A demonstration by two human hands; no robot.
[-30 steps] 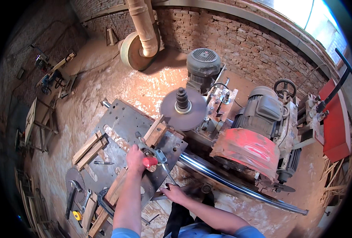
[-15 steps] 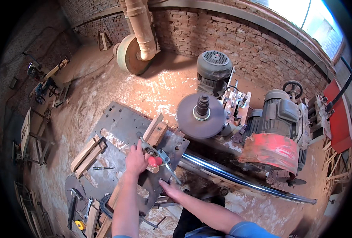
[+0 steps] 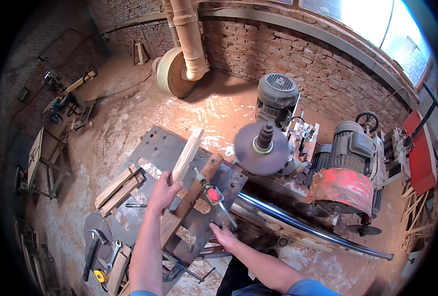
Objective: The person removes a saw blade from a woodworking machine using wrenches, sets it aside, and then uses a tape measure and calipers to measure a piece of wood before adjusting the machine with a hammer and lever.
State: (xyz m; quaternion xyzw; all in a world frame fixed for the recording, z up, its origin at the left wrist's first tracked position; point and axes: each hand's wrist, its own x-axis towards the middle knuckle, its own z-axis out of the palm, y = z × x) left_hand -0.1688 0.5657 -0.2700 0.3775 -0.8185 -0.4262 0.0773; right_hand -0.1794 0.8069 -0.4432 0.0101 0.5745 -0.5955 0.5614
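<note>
My left hand (image 3: 163, 192) is closed round the near end of a pale wood strip (image 3: 188, 154), which slants over the metal table (image 3: 159, 144). Beside the strip lies a longer, darker wooden bar (image 3: 183, 209). A toggle clamp (image 3: 204, 183) with a red grip (image 3: 213, 196) is mounted next to the bar, its lever pointing toward me. My right hand (image 3: 223, 237) is at the table's near right edge, below the lever. Its thumb shows on top and the other fingers are partly hidden, seemingly gripping the edge.
Two wood strips (image 3: 119, 188) and a dark pen-like tool (image 3: 136, 205) lie left. Nearer are a saw blade (image 3: 94, 228), hammer (image 3: 91, 256), wrench (image 3: 114, 252), yellow tape measure (image 3: 100, 276) and screw clamp (image 3: 177, 270). A large disc (image 3: 248, 148), motors (image 3: 349, 143) and steel rail (image 3: 303, 224) stand right.
My left hand has left the toggle clamp and taken the pale strip, which now stands apart from the darker bar. My right hand stays at the table edge. The whole view has shifted slightly.
</note>
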